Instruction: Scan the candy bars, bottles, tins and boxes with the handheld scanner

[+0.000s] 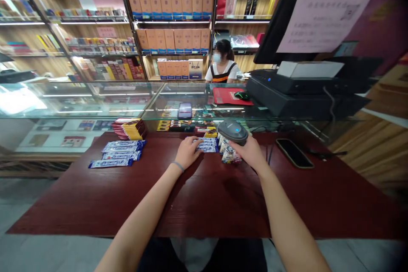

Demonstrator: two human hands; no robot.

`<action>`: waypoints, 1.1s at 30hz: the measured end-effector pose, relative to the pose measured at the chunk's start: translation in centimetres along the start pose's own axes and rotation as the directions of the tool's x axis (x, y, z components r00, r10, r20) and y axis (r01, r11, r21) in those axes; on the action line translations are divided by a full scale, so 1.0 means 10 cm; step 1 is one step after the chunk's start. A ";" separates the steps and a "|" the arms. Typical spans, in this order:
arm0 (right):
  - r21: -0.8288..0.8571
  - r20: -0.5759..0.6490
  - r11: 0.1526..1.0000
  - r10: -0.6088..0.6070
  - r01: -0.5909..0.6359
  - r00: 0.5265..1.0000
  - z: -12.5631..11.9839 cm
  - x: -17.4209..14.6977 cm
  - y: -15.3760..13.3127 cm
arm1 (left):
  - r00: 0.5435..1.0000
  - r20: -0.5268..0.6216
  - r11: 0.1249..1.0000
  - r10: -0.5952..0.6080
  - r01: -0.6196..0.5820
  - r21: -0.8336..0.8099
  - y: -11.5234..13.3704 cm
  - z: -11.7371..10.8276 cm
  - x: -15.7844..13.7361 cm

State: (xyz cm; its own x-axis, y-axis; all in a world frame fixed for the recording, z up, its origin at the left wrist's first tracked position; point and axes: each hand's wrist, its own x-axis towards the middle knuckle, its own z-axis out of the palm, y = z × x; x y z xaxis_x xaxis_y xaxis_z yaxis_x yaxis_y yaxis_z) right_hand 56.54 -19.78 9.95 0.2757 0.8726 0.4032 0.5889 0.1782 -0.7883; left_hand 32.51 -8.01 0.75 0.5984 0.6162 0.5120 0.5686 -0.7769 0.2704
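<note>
My left hand (188, 153) lies palm down on the table (216, 195), just left of its middle, with the fingers loosely spread and reaching over the near packets (209, 145); the thumb stands a little apart from the fingers, at the front edge of those packets. A thin band (179, 165) circles my left wrist. My right hand (250, 149) is closed around the handle of the scanner (232, 131), whose grey head points to the left over the bottles (228, 155), with a small blue light shining on top. My fingers under the handle are mostly hidden, so I cannot tell how each one sits. The near packets are slim, blue and white, laid flat in a row one behind another between my left hand and the bottles. The bottles are small, upright and close together, with silvery caps, partly covered by the scanner. Well to my left are the far packets (117, 153), also blue and white, overlapping one another, the nearest of them lying at a slight slant. Just behind them stands a stack of boxes (129, 129), dark red and yellow. To the right of my right hand lies a phone (295, 153), its screen dark.
</note>
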 end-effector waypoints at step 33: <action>-0.228 0.225 0.974 0.032 0.021 0.974 0.22 -0.09 0.07 | 0.693 0.340 -0.226 -0.636 0.254 -0.940 0.03 -0.04 0.02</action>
State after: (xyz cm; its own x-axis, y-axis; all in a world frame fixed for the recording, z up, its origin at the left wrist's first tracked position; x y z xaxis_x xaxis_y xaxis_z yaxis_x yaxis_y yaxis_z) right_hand 55.03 -19.49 8.03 0.1164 0.9578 0.2630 0.7519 0.0880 -0.6534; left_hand 32.57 -8.14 1.31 0.2450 0.9649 -0.0946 -0.5074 0.2107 0.8356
